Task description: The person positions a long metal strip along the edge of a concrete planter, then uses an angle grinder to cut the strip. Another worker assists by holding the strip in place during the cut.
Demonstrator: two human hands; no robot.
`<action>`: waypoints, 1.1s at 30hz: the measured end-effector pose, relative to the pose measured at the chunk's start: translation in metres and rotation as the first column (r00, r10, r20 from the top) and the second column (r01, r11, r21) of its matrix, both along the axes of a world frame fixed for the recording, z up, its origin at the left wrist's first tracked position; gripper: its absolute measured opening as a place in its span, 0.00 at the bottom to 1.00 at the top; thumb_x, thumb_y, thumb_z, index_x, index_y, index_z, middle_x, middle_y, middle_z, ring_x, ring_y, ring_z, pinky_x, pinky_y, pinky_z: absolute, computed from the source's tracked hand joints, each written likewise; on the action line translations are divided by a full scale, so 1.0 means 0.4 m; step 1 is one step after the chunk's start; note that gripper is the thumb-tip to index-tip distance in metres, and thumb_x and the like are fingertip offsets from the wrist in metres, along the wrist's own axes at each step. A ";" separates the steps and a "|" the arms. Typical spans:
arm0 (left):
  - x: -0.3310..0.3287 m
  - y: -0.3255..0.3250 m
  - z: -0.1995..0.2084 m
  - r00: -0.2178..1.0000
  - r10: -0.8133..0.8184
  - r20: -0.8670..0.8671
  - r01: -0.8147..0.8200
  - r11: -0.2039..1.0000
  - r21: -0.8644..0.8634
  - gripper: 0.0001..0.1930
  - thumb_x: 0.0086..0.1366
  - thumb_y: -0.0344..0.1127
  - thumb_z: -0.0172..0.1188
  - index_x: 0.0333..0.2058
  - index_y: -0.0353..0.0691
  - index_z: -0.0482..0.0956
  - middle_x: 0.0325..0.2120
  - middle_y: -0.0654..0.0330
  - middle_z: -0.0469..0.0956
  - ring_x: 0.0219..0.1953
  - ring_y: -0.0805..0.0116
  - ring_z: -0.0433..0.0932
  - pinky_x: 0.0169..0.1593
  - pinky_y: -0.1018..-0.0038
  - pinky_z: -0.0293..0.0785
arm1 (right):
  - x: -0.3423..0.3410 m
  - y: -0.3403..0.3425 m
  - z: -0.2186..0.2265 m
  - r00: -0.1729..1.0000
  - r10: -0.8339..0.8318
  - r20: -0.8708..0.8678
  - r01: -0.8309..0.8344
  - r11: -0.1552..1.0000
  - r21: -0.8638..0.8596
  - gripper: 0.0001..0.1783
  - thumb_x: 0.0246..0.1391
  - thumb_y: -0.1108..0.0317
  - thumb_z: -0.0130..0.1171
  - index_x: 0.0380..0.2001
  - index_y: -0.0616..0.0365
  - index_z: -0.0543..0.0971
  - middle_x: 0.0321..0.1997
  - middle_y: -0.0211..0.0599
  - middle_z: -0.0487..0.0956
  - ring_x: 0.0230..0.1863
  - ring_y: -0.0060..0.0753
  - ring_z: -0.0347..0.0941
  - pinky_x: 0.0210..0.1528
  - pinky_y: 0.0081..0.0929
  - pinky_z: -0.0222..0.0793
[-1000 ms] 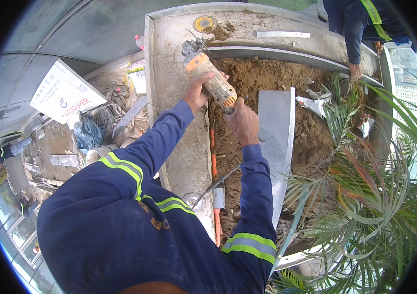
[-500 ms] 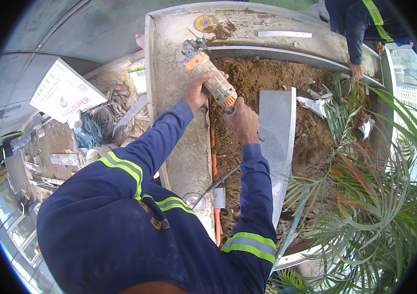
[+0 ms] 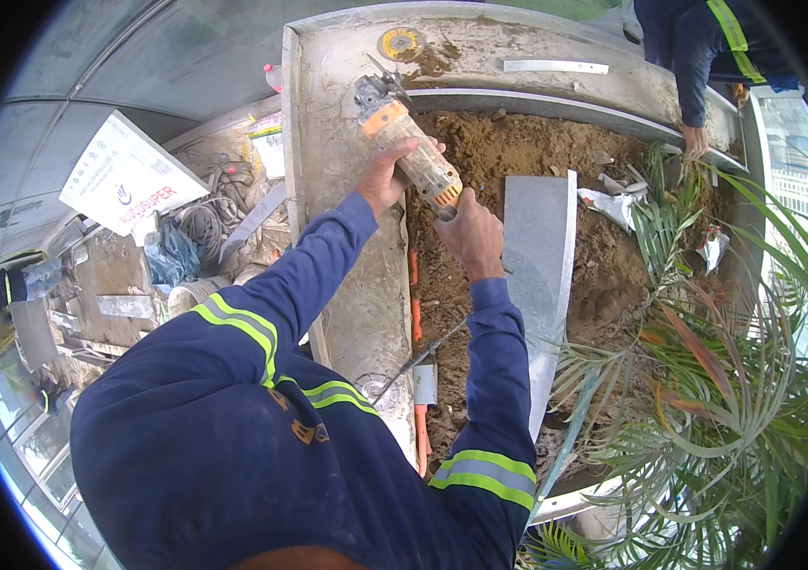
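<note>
Both of my hands hold an angle grinder (image 3: 431,174), dusty and pale with orange bands, above the edge of a stone planter. My left hand (image 3: 388,178) wraps round the front of its body, just behind the head. Round the rear end of the grinder is my right hand (image 3: 473,236). The grinder's head and thin disc point toward the far left, over the concrete ledge (image 3: 342,123). Beyond them a yellow-rimmed disc (image 3: 400,44) lies flat on that ledge. Beneath my right hand, brown soil (image 3: 442,313) fills the planter.
A grey stone slab (image 3: 535,275) lies across the soil. Palm fronds (image 3: 708,399) crowd the right. At the far right a co-worker's hand (image 3: 695,142) touches the planter's inner edge. A white strip (image 3: 556,66) rests on the far ledge; a white box (image 3: 129,176) and hoses lie left.
Almost nothing differs. The whole view has shifted very slightly, and both hands keep their grip on the grinder.
</note>
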State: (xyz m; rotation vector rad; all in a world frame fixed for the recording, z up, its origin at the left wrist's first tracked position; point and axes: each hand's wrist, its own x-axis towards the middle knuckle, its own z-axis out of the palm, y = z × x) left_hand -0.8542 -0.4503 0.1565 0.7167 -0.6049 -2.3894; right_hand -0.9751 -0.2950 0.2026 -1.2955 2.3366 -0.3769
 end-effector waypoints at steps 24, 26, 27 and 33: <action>-0.006 0.005 0.011 0.999 0.030 0.028 -0.028 0.999 -0.039 0.24 0.67 0.38 0.64 0.56 0.32 0.70 0.49 0.48 0.78 0.60 0.50 0.77 0.62 0.49 0.77 | -0.004 -0.007 -0.010 1.000 0.010 0.002 -0.010 1.000 -0.022 0.15 0.54 0.59 0.62 0.34 0.59 0.73 0.26 0.52 0.84 0.29 0.57 0.83 0.33 0.52 0.78; -0.006 0.002 0.016 0.999 0.035 0.030 -0.034 0.999 -0.023 0.23 0.67 0.37 0.64 0.56 0.32 0.70 0.49 0.48 0.78 0.60 0.50 0.77 0.62 0.49 0.77 | -0.004 -0.011 -0.014 1.000 0.007 -0.001 -0.007 1.000 -0.022 0.15 0.53 0.59 0.62 0.34 0.59 0.73 0.26 0.52 0.84 0.29 0.57 0.83 0.33 0.52 0.78; -0.004 -0.001 0.009 0.999 0.032 0.023 -0.031 0.999 -0.023 0.23 0.67 0.37 0.64 0.56 0.33 0.70 0.49 0.48 0.78 0.60 0.49 0.76 0.62 0.49 0.77 | -0.003 -0.011 -0.016 1.000 0.007 -0.003 -0.007 1.000 -0.021 0.15 0.53 0.58 0.63 0.34 0.59 0.73 0.26 0.52 0.84 0.29 0.57 0.83 0.33 0.52 0.78; -0.004 0.002 0.007 1.000 0.022 0.011 -0.022 1.000 -0.018 0.23 0.66 0.36 0.65 0.55 0.33 0.70 0.49 0.48 0.78 0.61 0.48 0.76 0.63 0.48 0.77 | -0.003 -0.004 -0.013 1.000 0.000 0.006 0.001 1.000 -0.016 0.17 0.52 0.56 0.64 0.35 0.58 0.73 0.26 0.51 0.84 0.29 0.56 0.83 0.33 0.51 0.77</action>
